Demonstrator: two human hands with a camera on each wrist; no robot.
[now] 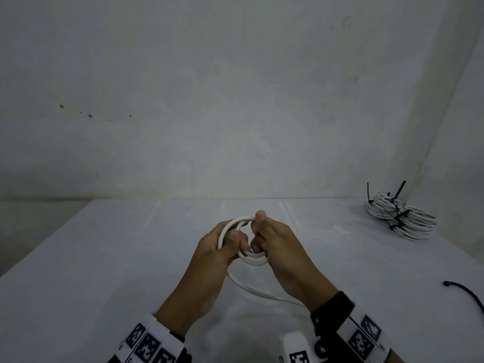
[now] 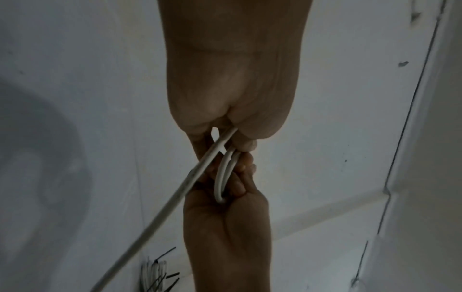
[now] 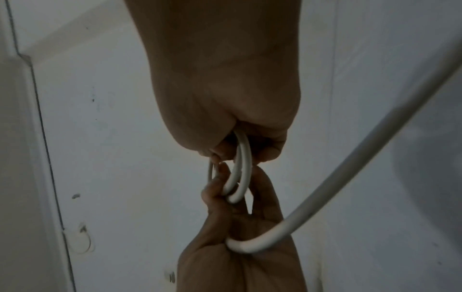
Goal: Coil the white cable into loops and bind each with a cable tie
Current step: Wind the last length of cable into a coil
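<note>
A small coil of white cable [image 1: 252,260] is held up over the white table [image 1: 104,258], between both hands. My left hand [image 1: 235,239] grips the coil's left side, fingers curled through the loops. On the right side, my right hand [image 1: 258,231] pinches the loops, thumb on top. The cable's loose tail [image 1: 262,293] runs down from the coil and under my right wrist. The left wrist view shows the left hand [image 2: 232,136] closed on the coil [image 2: 221,177] and the tail [image 2: 175,197]. In the right wrist view the right hand [image 3: 240,146] clasps two loops [image 3: 241,168].
A pile of bound white coils [image 1: 400,218] with black ties sticking up lies at the table's back right by the wall. A loose black cable tie [image 1: 463,292] lies at the right edge. The wall stands close behind the table.
</note>
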